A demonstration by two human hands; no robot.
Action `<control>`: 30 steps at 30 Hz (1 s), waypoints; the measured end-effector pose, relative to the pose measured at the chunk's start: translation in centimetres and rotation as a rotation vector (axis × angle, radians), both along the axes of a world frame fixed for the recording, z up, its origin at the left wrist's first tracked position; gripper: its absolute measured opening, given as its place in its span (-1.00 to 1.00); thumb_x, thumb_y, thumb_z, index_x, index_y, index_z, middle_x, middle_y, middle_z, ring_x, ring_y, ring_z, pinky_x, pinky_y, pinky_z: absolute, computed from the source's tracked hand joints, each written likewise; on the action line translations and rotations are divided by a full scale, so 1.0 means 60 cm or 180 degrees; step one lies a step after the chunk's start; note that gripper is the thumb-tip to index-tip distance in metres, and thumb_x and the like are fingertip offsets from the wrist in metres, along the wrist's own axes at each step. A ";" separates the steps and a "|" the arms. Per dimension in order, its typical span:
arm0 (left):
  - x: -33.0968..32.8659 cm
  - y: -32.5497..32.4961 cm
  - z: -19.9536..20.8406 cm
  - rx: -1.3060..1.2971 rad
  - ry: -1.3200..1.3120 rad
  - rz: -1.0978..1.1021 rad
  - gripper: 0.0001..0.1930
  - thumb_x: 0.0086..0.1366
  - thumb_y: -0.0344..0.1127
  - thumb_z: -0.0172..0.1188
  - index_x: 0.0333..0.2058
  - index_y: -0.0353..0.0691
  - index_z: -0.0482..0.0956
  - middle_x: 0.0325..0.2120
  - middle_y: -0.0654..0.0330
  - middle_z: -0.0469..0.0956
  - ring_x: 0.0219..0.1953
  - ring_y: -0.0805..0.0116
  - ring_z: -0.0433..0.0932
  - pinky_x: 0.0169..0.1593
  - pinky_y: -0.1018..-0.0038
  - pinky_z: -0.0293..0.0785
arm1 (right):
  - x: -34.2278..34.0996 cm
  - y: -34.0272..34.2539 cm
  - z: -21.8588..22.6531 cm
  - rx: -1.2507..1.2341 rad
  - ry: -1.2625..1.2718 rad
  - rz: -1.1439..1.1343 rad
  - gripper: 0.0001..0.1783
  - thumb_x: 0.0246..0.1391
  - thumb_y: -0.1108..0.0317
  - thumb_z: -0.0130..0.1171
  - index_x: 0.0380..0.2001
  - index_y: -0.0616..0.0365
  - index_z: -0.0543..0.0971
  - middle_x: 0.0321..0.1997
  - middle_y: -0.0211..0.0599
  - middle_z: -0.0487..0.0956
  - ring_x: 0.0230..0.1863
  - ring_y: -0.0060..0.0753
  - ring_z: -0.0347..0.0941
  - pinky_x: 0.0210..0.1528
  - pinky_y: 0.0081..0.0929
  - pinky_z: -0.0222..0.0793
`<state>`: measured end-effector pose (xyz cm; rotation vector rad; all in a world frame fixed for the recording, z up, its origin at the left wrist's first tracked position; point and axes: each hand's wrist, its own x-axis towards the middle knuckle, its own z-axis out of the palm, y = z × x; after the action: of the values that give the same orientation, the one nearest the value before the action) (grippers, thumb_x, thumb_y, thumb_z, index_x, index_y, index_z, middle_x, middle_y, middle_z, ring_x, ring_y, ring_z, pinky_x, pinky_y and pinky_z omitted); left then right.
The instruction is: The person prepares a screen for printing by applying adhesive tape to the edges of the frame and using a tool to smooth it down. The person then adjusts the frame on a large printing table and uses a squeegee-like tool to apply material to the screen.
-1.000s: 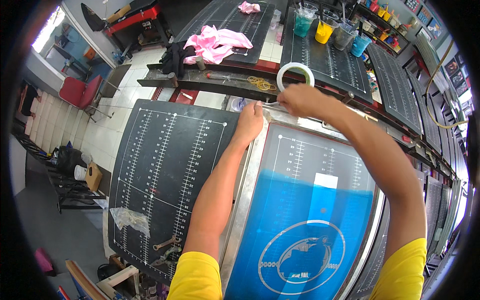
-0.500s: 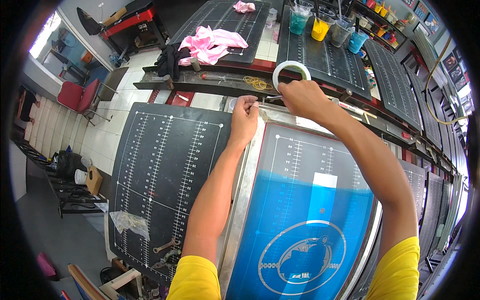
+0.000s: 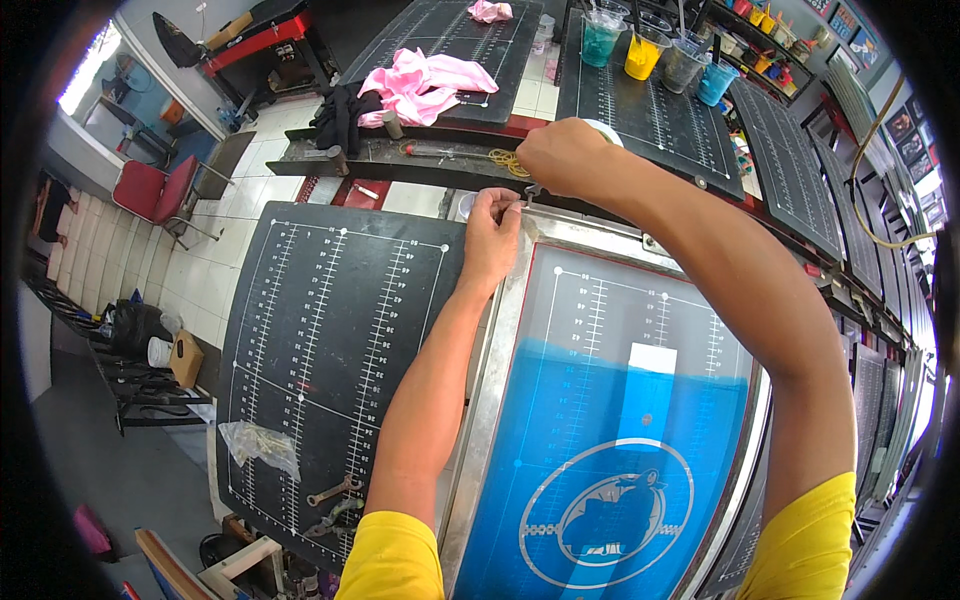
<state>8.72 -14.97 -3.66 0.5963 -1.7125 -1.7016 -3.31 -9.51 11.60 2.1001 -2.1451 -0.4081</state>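
My left hand point(image 3: 493, 240) is closed in a pinch at the far left corner of a metal-framed printing screen point(image 3: 498, 370); what lies between its fingertips is hidden. Just beyond that corner, my right hand point(image 3: 565, 158) is closed around a slim metal tool that looks like a wrench point(image 3: 534, 188). Only its end shows below the fist, close to my left fingertips. Blue film with a pale oval emblem covers much of the screen's mesh. Behind my right hand, a white tape roll point(image 3: 606, 130) is mostly covered.
Left of the screen is a black marked board point(image 3: 340, 270) carrying a plastic bag point(image 3: 262, 447) and another wrench point(image 3: 333, 490). Beyond are pink cloth point(image 3: 425, 85), yellow cord point(image 3: 507, 162) and several paint cups point(image 3: 642, 55). A red chair point(image 3: 160, 190) stands left.
My right hand has swung left and away from me with the tool, covering most of the tape roll. My left hand stays at the frame corner.
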 end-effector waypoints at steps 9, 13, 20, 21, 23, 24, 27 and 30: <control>0.000 -0.002 0.002 -0.0223 -0.0249 0.0024 -0.79 0.32 -0.41 0.02 -0.12 -0.36 0.46 -0.25 0.14 0.56 -0.18 0.44 0.49 -0.05 0.53 0.37 | -0.025 0.059 -0.081 -0.0602 -0.0093 -0.0085 -0.87 -0.10 0.42 0.12 -0.42 0.19 0.55 -0.50 -0.13 0.60 -0.43 -0.13 0.59 -0.44 -0.20 0.47; 0.001 -0.005 -0.012 -0.0251 -0.0294 0.0047 -0.76 0.33 -0.39 0.00 -0.09 -0.38 0.47 -0.23 0.10 0.57 -0.18 0.41 0.51 -0.05 0.52 0.38 | -0.029 0.072 -0.113 -0.0994 -0.0362 -0.0153 -0.83 -0.04 0.41 0.07 -0.33 0.21 0.50 -0.50 -0.12 0.59 -0.45 -0.09 0.58 -0.45 -0.17 0.46; -0.006 0.000 -0.007 -0.0303 -0.0350 0.0144 -0.72 0.37 -0.31 -0.06 -0.11 -0.40 0.49 -0.25 0.07 0.58 -0.17 0.36 0.53 -0.04 0.49 0.37 | -0.018 0.108 -0.146 -0.1218 -0.0937 -0.0916 -0.78 0.16 0.25 0.02 -0.25 0.17 0.36 -0.54 -0.10 0.57 -0.48 0.02 0.54 -0.46 -0.10 0.41; -0.004 -0.006 -0.016 -0.0328 -0.0432 0.0102 -0.70 0.37 -0.28 -0.07 -0.15 -0.42 0.49 -0.30 0.02 0.57 -0.21 0.29 0.53 -0.07 0.45 0.38 | -0.015 0.106 -0.139 -0.1175 -0.0929 -0.0890 -0.78 0.15 0.25 0.03 -0.25 0.17 0.36 -0.55 -0.09 0.57 -0.48 0.02 0.53 -0.46 -0.09 0.41; -0.005 -0.013 -0.023 -0.0348 -0.0582 0.0002 -0.64 0.37 -0.21 -0.09 -0.23 -0.47 0.49 -0.40 -0.09 0.55 -0.30 0.15 0.54 -0.12 0.37 0.40 | -0.014 0.107 -0.125 -0.1064 -0.0891 -0.0854 -0.78 0.15 0.24 0.04 -0.26 0.16 0.37 -0.56 -0.09 0.57 -0.48 0.03 0.53 -0.46 -0.09 0.40; -0.005 -0.010 -0.018 -0.0424 -0.0646 -0.0012 -0.62 0.37 -0.19 -0.10 -0.25 -0.48 0.49 -0.42 -0.11 0.54 -0.31 0.13 0.53 -0.13 0.36 0.40 | -0.016 0.112 -0.119 -0.1111 -0.0865 -0.0852 -0.78 0.15 0.24 0.05 -0.27 0.16 0.37 -0.56 -0.10 0.57 -0.48 0.03 0.53 -0.47 -0.09 0.40; -0.002 -0.007 -0.007 -0.0553 -0.0791 -0.0066 -0.59 0.37 -0.16 -0.12 -0.31 -0.48 0.48 -0.47 -0.11 0.52 -0.35 0.11 0.52 -0.18 0.34 0.39 | -0.021 0.122 -0.100 -0.1184 -0.0782 -0.0755 -0.79 0.12 0.26 0.07 -0.27 0.15 0.39 -0.56 -0.10 0.57 -0.48 0.01 0.53 -0.48 -0.10 0.40; 0.000 -0.010 -0.009 -0.0423 -0.0760 -0.0031 -0.65 0.36 -0.20 -0.07 -0.33 -0.44 0.50 -0.49 0.01 0.52 -0.39 0.23 0.49 -0.23 0.38 0.37 | -0.030 0.110 -0.084 -0.1082 -0.0658 -0.0488 -0.81 0.07 0.30 0.10 -0.28 0.15 0.43 -0.57 -0.11 0.56 -0.48 -0.02 0.54 -0.49 -0.13 0.40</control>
<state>8.75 -15.58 -4.19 0.7546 -1.9797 -1.5583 -5.13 -2.92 6.53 1.8659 -2.2973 0.1622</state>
